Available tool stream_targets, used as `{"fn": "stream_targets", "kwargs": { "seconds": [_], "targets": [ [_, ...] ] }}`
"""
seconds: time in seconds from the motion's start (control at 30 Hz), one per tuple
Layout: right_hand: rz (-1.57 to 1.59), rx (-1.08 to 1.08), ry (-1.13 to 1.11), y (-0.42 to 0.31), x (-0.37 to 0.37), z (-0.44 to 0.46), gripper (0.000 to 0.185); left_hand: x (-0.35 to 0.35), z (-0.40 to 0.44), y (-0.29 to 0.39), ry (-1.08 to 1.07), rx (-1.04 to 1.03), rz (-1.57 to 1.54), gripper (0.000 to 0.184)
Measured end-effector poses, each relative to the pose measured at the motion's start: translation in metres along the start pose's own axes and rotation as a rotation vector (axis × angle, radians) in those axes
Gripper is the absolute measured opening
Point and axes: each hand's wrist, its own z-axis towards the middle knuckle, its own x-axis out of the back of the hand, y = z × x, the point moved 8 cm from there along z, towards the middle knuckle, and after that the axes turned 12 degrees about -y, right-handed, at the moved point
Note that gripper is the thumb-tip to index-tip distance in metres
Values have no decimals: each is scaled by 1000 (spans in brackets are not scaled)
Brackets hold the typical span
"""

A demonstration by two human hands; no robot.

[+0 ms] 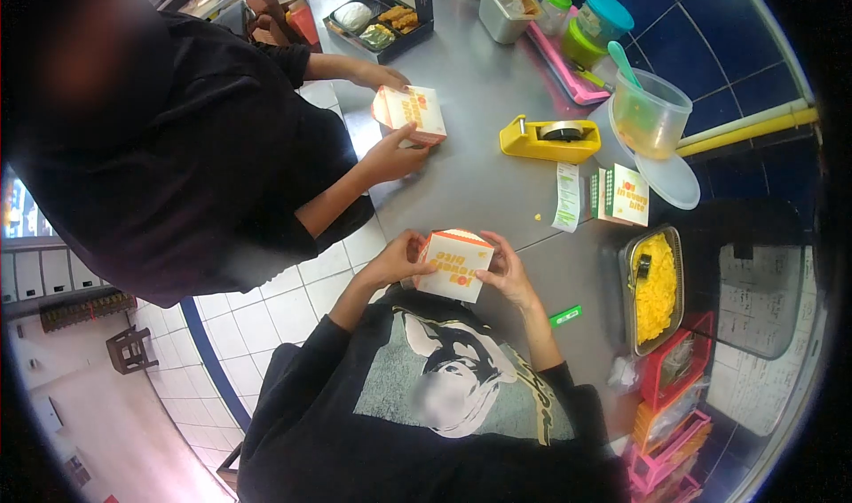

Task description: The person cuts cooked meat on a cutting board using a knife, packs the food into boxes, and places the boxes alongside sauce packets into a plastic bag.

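A small white and orange printed box [457, 266] is held up at the front edge of the steel table. My left hand [397, 261] grips its left side, thumb on the printed face. On its right side my right hand [508, 272] is closed, with thumb and fingers at the edge. Across from it, a co-worker's two hands hold a similar box [417, 112] over the table. To the right lie a paper receipt [567, 198] and folded printed cartons [626, 194]. A green strip [565, 316] rests near my right forearm.
A yellow tape dispenser [550, 141] stands beyond the receipt. A tray of yellow food [657, 290] sits at the right, with plastic tubs [652, 112] behind. An open black meal box [382, 19] is at the back. The co-worker [177, 148] stands at the left.
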Motion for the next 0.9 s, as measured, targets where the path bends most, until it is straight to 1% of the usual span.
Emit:
{"fn": "stream_targets", "kwargs": {
  "seconds": [0.03, 0.1, 0.13, 0.2, 0.23, 0.3, 0.33, 0.4, 0.5, 0.57, 0.63, 0.67, 0.7, 0.73, 0.77, 0.83, 0.9],
  "targets": [
    [-29, -1, -31, -1, -1, 3, 73, 2, 2, 3, 5, -1, -2, 51],
    [-27, -11, -55, -4, 1, 6, 74, -4, 7, 12, -73, -15, 59, 56],
    [-24, -22, -75, -5, 0, 7, 74, -6, 11, 12, -72, -17, 58, 56],
    [-19, -35, -87, -12, 1, 8, 72, -18, 16, 35, -149, -298, 46, 62],
    [-13, -48, -99, -14, 0, 8, 69, -16, 19, 37, -149, -298, 45, 62],
    [2, -34, -120, -5, 3, 12, 67, -16, 27, 38, -207, -177, 168, 62],
    [16, -16, -141, -2, 4, 14, 64, -15, 26, 42, -207, -177, 167, 62],
    [5, -14, -173, 2, 5, 16, 63, -14, 24, 44, -171, -73, 454, 57],
    [2, -31, -207, -2, 0, 11, 61, -16, 23, 39, -202, -93, 415, 55],
    [11, -53, -205, -4, -5, 8, 61, -14, 19, 39, -175, -128, 429, 55],
    [41, 61, -188, -12, -6, 6, 60, -15, 16, 39, -154, -164, 441, 55],
    [45, 58, -184, -11, -6, 5, 60, -13, 13, 41, -96, -189, 428, 55],
    [112, 31, -181, -7, -5, 6, 59, -10, 10, 42, -37, -213, 416, 54],
    [178, 7, -178, -4, -4, 6, 59, -11, 11, 39, -41, -210, 417, 54],
    [181, 8, -175, -2, -1, 8, 59, -8, 12, 37, -2, -240, 430, 54],
    [161, -112, -159, 11, 3, 11, 56, -6, 12, 39, 39, -271, 444, 53],
    [145, -140, -134, 13, 7, 14, 54, 2, 18, 33, 41, -155, 365, 56]
  ]
}}
